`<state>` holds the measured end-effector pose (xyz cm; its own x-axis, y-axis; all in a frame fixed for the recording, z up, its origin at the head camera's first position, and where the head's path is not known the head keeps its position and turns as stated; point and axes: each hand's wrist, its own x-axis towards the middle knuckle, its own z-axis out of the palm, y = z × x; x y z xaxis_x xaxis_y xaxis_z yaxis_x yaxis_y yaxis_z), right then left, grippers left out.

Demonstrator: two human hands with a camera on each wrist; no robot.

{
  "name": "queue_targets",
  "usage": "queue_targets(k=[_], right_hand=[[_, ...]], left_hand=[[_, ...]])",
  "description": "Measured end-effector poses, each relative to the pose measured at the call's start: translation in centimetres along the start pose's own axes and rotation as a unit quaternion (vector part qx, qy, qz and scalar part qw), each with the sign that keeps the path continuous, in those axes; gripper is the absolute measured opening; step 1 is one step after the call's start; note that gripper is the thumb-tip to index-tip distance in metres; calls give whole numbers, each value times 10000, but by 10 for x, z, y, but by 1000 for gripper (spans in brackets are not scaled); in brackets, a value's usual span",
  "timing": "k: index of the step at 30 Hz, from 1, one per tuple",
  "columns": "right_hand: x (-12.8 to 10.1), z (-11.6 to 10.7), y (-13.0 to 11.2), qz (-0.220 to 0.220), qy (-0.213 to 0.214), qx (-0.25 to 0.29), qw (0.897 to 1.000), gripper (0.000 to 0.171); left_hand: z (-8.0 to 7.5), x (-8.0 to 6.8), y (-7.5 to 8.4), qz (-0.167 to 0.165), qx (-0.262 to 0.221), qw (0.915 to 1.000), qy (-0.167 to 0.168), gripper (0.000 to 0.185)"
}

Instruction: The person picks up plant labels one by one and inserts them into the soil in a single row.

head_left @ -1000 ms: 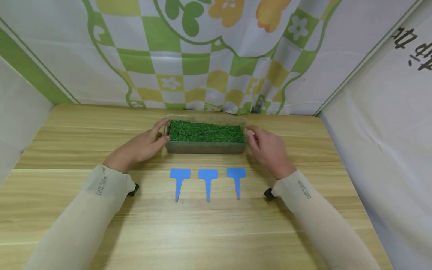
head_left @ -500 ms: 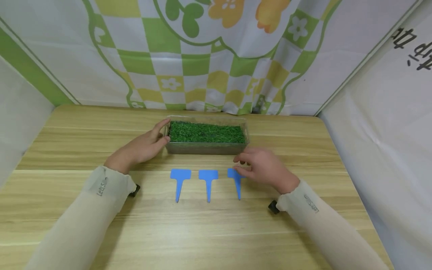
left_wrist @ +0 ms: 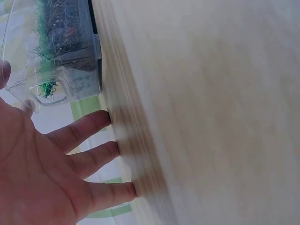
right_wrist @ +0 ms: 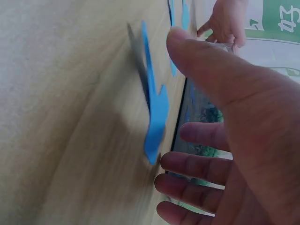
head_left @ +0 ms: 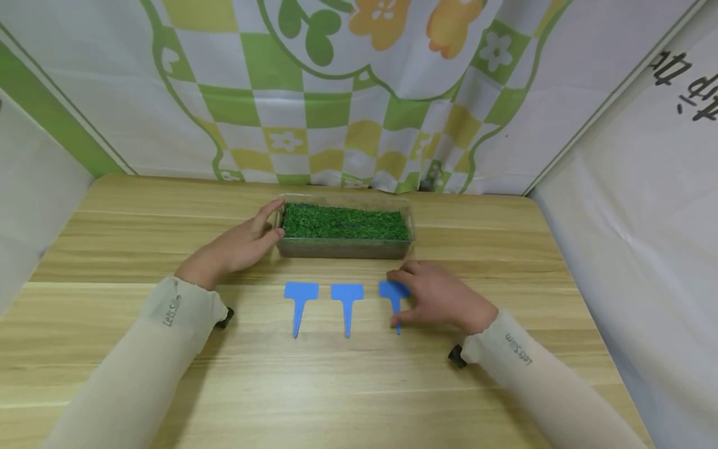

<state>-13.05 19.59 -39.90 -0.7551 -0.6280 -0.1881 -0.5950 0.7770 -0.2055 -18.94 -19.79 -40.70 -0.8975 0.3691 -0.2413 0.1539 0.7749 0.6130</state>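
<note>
A clear plastic box [head_left: 344,248] filled with green grass stands near the table's back edge. My left hand [head_left: 232,249] is at its left end, thumb and index finger touching the rim. In the left wrist view its other fingers [left_wrist: 84,133] spread straight, tips down on the table. Before the box lie three blue T-shaped plant labels in a row: a left label [head_left: 301,292], a middle label [head_left: 347,292] and a right label [head_left: 391,289]. My right hand [head_left: 440,296] hovers over the right one. In the right wrist view thumb and fingers stand apart, the label [right_wrist: 158,112] between them, untouched.
The wooden table [head_left: 314,386] ends at the back against a checked green and yellow cloth [head_left: 336,106]. White sheets hang at both sides, the right sheet [head_left: 634,237] bearing black writing.
My right hand has let go of the box's right end and come down toward me over the right plant label. The left hand has stayed at the box's left end.
</note>
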Motion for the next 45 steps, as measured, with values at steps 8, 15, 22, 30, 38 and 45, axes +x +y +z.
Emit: queue_targets(k=[8,15,22,30,38,45], right_hand=[[-1,7,2,68,-17,-187,9998,98],[-1,11,2,-23,114,-471,9988,100],[-1,13,1,-14,154,-452,9989,98],[1,13,0,73,142,-370,9992,97],[4,9,-1,85,266,59,9996,80],[6,5,1,-114,516,210,9984,54]], left_hand=[[0,-1,1,36,-23,10000,12,67],[0,-1,3,24,-87,10000,-13,66],[1,-1,2,-50,-258,9996,-57,66],[2,0,1,9,-320,9995,-35,66],[1,0,2,43,-316,9995,0,66],[1,0,1,58,-324,9995,24,65]])
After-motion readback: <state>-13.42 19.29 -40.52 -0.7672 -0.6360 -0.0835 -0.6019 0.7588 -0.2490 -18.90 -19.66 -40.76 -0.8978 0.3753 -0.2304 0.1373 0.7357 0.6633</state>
